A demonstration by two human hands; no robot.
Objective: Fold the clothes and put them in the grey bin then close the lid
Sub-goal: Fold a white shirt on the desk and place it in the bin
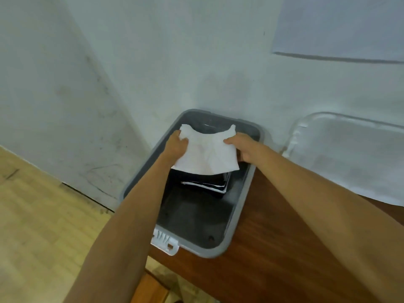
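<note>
I am at the putting-in step. My left hand [177,146] pinches the left edge of the folded white garment [207,154], thumb on top and fingers curled beneath, holding it over the far half of the grey bin [203,252]. Under it a stack of dark folded clothes [205,181] already lies inside. My right hand [242,149] grips the right edge the same way, thumb over and fingers under. Next, I judge, I must lower it flat onto the stack and release both sides together so the fold keeps. The clear lid [349,154] lies to the right on the wooden table [284,259] — not yet on.
</note>
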